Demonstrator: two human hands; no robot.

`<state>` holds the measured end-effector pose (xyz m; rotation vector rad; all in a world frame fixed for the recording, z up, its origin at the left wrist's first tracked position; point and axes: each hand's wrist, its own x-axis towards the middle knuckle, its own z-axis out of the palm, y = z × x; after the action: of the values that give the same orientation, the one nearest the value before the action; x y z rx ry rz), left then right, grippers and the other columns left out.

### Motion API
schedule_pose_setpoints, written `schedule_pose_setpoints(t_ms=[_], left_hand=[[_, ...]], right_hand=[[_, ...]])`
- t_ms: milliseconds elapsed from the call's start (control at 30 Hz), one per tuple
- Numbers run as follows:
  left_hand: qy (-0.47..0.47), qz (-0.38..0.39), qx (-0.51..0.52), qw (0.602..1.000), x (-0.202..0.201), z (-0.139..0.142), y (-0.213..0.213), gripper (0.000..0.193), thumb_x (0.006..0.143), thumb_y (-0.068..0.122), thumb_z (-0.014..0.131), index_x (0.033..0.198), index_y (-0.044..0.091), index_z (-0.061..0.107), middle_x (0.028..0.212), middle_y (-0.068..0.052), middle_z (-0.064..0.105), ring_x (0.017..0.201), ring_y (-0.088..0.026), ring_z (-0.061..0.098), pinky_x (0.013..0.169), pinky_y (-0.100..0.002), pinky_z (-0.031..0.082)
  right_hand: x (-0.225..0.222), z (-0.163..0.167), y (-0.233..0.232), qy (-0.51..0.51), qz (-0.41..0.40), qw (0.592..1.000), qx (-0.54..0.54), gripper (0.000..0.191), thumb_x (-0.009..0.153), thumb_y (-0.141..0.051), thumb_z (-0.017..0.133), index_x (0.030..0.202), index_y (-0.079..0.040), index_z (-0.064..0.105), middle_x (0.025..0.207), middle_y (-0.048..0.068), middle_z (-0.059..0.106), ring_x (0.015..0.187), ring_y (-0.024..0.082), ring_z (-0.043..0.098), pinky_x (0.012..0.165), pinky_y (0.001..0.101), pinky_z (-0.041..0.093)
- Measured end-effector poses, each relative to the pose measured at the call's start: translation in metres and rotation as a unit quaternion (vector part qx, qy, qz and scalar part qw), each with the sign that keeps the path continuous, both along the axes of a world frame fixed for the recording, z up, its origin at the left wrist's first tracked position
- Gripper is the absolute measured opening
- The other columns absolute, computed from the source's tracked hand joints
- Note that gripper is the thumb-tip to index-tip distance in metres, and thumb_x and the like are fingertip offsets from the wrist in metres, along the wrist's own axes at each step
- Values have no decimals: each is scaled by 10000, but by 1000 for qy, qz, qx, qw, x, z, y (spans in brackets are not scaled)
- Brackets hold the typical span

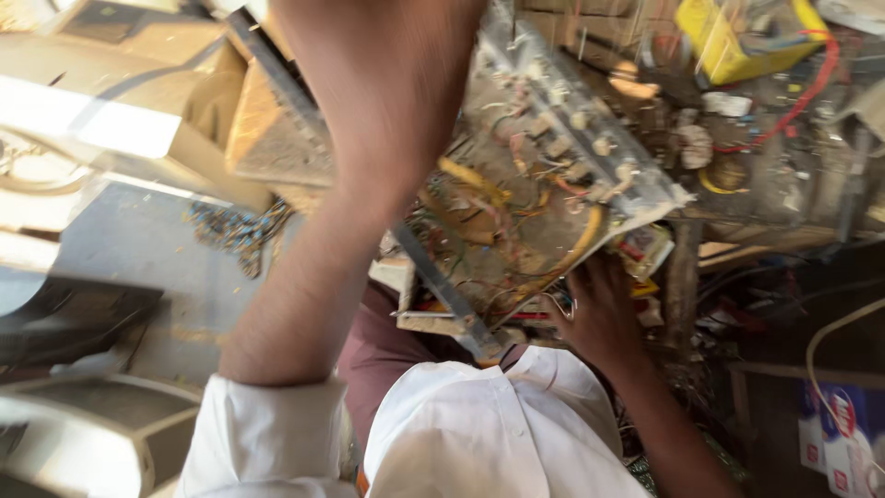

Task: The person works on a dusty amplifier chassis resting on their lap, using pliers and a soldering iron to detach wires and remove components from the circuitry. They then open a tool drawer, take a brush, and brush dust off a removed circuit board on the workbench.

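A dusty open electronics chassis (516, 184), full of yellow, red and green wires and small parts, is tilted up in front of me. A metal frame bar (442, 286) runs along its lower left side. My right hand (599, 318) is in shadow under the chassis's lower edge and grips it there. My left hand (387, 83) is raised close to the camera and blurred. Its back covers the chassis's upper left part and its fingers are hidden. White sleeves cover both my arms at the bottom.
A cluttered workbench at the upper right holds a yellow box (728, 41), a red wire (811, 88) and small coils. A wooden block (263, 138) stands at the left. Small bluish parts (235, 231) lie on the grey floor. A blue-and-white carton (839, 433) sits bottom right.
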<state>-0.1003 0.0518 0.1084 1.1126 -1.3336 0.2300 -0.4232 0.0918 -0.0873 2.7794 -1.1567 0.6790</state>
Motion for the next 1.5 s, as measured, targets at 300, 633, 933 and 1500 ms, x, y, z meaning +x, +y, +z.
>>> schedule_pose_setpoints(t_ms=[300,633,933,1500], left_hand=[[134,-289,91,943,-73,6,19,461,844,184,946,1087,5,598,1206,-25,599,1032,-72,587,947,-244,522],[-10,-269,133,954,-90,-12,3,512,825,300,999,1070,9,656,1053,-37,589,953,-121,572,849,-273,508],[127,-279,213,928,-71,-5,26,799,893,343,844,1505,49,423,1458,-127,560,1281,-235,662,972,-311,643],[253,-46,77,963,-57,-172,161,1184,840,686,783,1635,-7,244,1656,-167,331,1477,-264,368,1233,-387,315]], right_hand=[[-36,41,17,-519,-193,812,184,411,1055,-202,584,1410,-2,527,1187,165,647,858,231,512,721,348,436],[-55,116,5,-653,111,617,425,520,1028,-159,682,1465,56,502,1370,181,641,1156,249,652,900,410,533],[-56,112,-5,-680,78,628,370,331,1033,30,626,1364,45,621,1308,163,686,1152,242,663,968,398,544],[-114,98,-159,-682,-82,629,364,246,1064,-175,689,1290,-116,612,1213,69,741,1019,212,715,831,348,554]])
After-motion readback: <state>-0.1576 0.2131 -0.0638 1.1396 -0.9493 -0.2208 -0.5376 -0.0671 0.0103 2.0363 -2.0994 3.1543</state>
